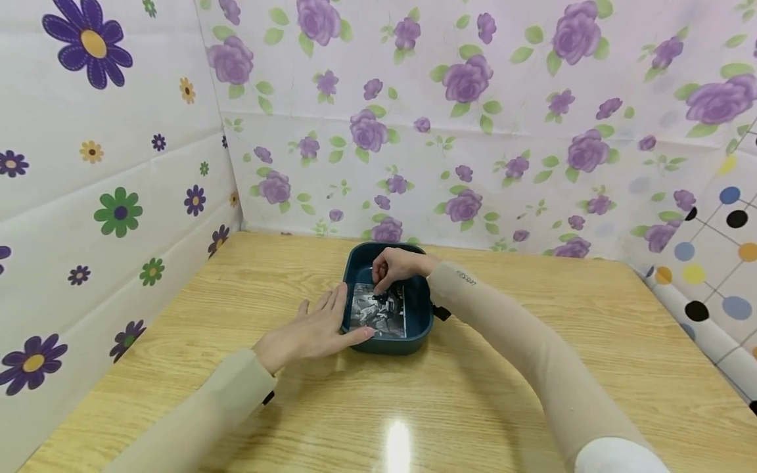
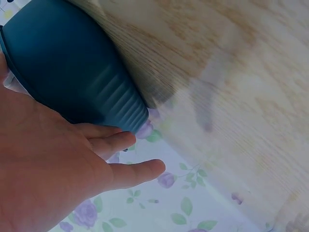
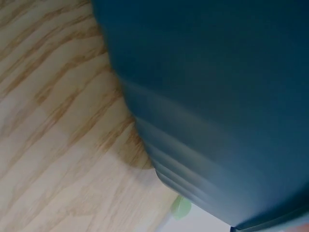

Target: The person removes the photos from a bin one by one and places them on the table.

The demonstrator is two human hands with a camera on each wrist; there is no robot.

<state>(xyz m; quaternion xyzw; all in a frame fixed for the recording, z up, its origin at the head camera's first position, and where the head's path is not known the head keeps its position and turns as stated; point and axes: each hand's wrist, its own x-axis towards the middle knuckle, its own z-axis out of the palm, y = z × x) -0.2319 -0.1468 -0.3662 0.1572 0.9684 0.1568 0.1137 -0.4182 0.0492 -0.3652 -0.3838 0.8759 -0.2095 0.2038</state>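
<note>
A dark teal bin [image 1: 418,335] stands on the wooden table with a black-and-white picture sheet or packet [image 1: 387,318] inside. My left hand [image 1: 310,335] is at its left side, fingers straight along the wall and thumb over the front rim by the sheet. In the left wrist view, those fingers [image 2: 130,174] lie beside the bin's ribbed wall [image 2: 72,58]. From the far right, my right hand [image 1: 399,264] reaches into the bin, fingers bent and tips down at the sheet's upper part. Whether they pinch anything is too small to tell. The right wrist view shows mostly the bin's outer wall [image 3: 207,96].
The light wooden table [image 1: 520,341] extends on both sides of the bin. Behind it hangs a purple-rose cloth [image 1: 367,131]. A flower-print cloth [image 1: 118,263] borders the left side and a dotted one [image 1: 710,276] the right.
</note>
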